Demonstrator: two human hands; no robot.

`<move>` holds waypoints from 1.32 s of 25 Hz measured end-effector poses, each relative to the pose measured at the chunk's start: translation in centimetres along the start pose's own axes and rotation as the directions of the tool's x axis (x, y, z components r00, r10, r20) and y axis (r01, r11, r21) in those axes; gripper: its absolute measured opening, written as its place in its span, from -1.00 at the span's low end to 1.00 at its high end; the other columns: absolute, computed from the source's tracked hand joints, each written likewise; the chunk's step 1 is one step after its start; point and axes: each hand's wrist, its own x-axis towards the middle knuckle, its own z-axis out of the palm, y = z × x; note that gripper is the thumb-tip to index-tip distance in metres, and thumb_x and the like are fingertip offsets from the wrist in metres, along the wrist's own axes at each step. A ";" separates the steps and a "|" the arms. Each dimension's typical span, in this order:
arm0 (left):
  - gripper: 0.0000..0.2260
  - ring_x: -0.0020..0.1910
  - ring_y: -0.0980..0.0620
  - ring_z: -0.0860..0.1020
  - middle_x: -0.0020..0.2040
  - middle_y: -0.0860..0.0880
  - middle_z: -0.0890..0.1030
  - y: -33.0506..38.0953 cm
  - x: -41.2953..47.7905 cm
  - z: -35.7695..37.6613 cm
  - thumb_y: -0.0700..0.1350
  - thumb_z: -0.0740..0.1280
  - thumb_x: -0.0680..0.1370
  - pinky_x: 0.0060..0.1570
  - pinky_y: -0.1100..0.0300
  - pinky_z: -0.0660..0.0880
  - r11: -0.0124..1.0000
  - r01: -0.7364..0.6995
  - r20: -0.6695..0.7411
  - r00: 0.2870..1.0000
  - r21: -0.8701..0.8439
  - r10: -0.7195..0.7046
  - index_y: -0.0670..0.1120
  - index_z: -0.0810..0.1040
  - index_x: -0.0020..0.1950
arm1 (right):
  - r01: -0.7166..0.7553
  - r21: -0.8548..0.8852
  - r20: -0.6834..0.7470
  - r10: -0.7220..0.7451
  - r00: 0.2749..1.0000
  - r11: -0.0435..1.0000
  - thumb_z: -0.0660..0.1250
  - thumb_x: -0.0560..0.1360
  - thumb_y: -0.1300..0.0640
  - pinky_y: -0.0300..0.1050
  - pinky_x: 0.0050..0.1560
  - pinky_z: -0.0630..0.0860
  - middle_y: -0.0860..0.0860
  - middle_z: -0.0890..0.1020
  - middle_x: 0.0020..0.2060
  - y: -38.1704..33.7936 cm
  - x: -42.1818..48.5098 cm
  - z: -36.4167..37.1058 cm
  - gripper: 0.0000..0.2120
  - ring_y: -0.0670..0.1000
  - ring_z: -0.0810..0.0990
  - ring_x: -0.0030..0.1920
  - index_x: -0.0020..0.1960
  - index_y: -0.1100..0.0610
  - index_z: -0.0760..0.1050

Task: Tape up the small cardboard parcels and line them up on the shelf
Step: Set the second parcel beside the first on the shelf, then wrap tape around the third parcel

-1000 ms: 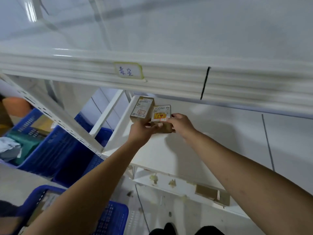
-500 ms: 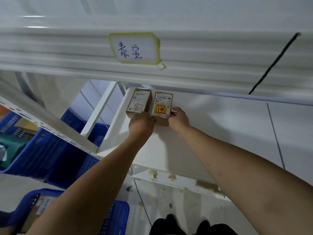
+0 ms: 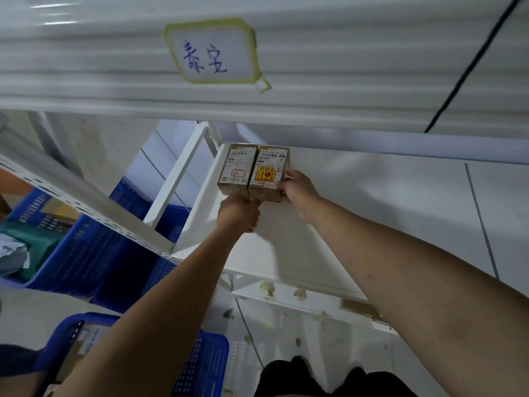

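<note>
Parcels [image 3: 267, 170] now flush, deeper on shelf [image 3: 357, 202] — left hand [image 3: 239, 212] grip unclear; right hand [image 3: 299, 193] pinches rightmost.

I see the left parcel [image 3: 237, 167] and the right parcel [image 3: 269, 170] touching side by side in the shelf's [image 3: 372, 210] far left corner. My left hand [image 3: 239, 213] lies before them, and my right hand [image 3: 299, 193] is at the right parcel's right side.
</note>
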 end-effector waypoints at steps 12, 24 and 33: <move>-0.73 -0.36 0.07 0.70 -0.25 0.01 0.73 8.7 -11.6 8.1 0.03 0.34 0.68 -0.41 0.26 0.58 0.867 -0.409 0.190 0.862 -0.285 0.469 -0.07 0.72 -0.08 | 0.190 0.263 -0.231 -0.129 0.964 0.946 0.35 0.64 0.20 0.10 0.18 0.68 0.10 0.69 0.18 0.5 -15.4 -13.5 -0.72 0.11 0.72 0.14 0.34 0.07 0.57; -0.78 -0.29 0.04 0.71 -0.21 0.02 0.74 20.5 -31.1 25.5 0.00 0.36 0.67 -0.33 0.25 0.59 0.819 -0.455 0.407 0.714 -0.348 0.570 -0.02 0.76 -0.06 | 0.253 0.485 -0.525 0.047 0.850 0.837 0.36 0.62 0.29 -0.09 -0.15 0.56 0.15 0.72 -0.10 7.3 -34.5 -38.7 -0.81 0.10 0.61 -0.23 0.21 0.18 0.64; -0.78 -0.32 0.06 0.69 -0.25 0.03 0.73 25.3 -42.2 40.8 -0.08 0.34 0.65 -0.35 0.20 0.56 0.821 -0.467 0.504 0.649 -0.329 0.571 0.00 0.75 -0.11 | 0.210 0.456 -0.600 0.125 0.790 0.865 0.35 0.63 0.26 -0.09 -0.19 0.54 0.15 0.70 -0.18 12.2 -41.2 -56.2 -0.88 0.08 0.57 -0.29 0.11 0.19 0.65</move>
